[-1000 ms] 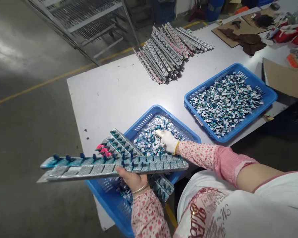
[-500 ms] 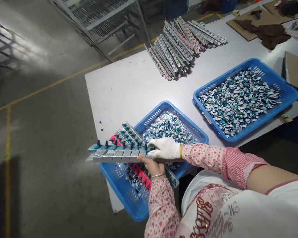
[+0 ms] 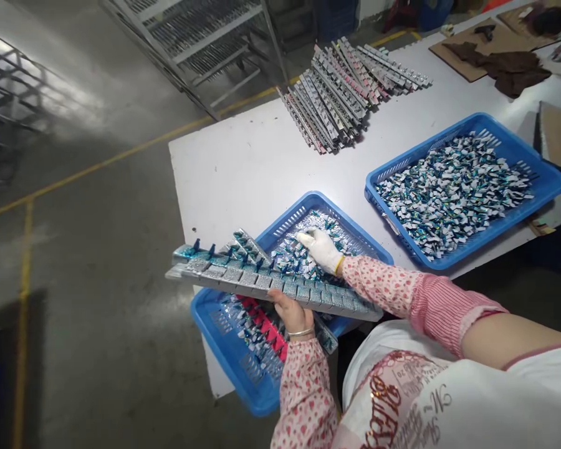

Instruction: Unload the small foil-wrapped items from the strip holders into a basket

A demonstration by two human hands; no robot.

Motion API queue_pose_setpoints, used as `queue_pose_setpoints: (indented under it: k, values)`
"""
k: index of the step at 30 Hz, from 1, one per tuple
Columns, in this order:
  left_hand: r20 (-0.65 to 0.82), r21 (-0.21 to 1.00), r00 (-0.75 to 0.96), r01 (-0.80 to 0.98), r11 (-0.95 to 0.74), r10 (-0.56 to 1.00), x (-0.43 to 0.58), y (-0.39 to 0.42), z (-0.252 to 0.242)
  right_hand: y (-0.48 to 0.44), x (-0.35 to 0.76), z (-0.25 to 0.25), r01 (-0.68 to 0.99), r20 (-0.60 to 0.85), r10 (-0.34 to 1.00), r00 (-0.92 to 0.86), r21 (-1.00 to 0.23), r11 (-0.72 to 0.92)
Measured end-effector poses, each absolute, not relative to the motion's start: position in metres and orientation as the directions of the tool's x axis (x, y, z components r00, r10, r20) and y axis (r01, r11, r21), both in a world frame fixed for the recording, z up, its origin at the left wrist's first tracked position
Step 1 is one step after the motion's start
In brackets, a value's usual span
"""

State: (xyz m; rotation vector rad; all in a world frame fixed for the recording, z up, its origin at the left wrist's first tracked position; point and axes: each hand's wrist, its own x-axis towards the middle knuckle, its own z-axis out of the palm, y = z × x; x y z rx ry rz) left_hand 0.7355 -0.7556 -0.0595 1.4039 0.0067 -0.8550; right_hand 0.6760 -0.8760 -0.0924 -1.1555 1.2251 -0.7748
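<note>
My left hand (image 3: 292, 312), bare with a bracelet at the wrist, is closed around a long metal bar (image 3: 262, 284). The bar has a silvery, segmented face, and small blue pieces stand up along its far edge. It lies tilted across the near blue basket (image 3: 386, 254). Over that basket, my right hand (image 3: 323, 251) in a white glove has its fingers drawn together. What they hold, if anything, is hidden. Beneath the glove lie many small blue-and-white pieces (image 3: 285, 252). Under the bar are another bar (image 3: 250, 244) with blue pieces and a bright pink toothed strip (image 3: 268, 327).
To the right stands a second blue basket (image 3: 477, 252) full of similar small pieces. A pile of metal bars (image 3: 336, 100) lies at the back of the white table (image 3: 229, 181). Brown cloth (image 3: 509, 68) rests on cardboard. A metal rack (image 3: 215, 37) stands on the floor beyond.
My right hand has left the bar and moved up and right over the small pieces in the basket. The bar in my left hand has swung, its right end now lower.
</note>
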Motion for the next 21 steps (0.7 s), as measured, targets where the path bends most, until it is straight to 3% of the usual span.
queue_pose_setpoints:
  k: [3,5,10,14,19,21]
  values:
    - [-0.508,0.829,0.682,0.553,-0.083,-0.527,0.731,-0.750,-0.067,-0.910,0.668,-0.103,-0.578,-0.329,-0.897,0.294,-0.809,0.107]
    - [-0.532,0.810,0.663,0.580,-0.088,-0.526,0.727,-0.748,-0.073,-0.920,0.665,-0.105,-0.699,-0.376,-0.867,0.328,-0.714,0.045]
    - [-0.588,0.769,0.630,0.630,-0.108,-0.508,0.721,-0.747,-0.086,-0.885,0.675,-0.092,-0.593,-0.248,-0.795,0.553,-0.788,-0.167]
    - [-0.584,0.770,0.631,0.629,-0.103,-0.510,0.719,-0.748,-0.087,-0.850,0.689,-0.085,-0.563,-0.149,-0.738,0.659,-0.748,-0.352]
    - [-0.586,0.766,0.622,0.635,-0.104,-0.519,0.719,-0.747,-0.082,-0.844,0.690,-0.083,-0.542,-0.207,-0.809,0.550,-0.826,-0.157]
    - [-0.590,0.770,0.630,0.628,-0.116,-0.504,0.718,-0.749,-0.079,-0.844,0.687,-0.078,-0.524,-0.164,-0.823,0.544,-0.832,-0.180]
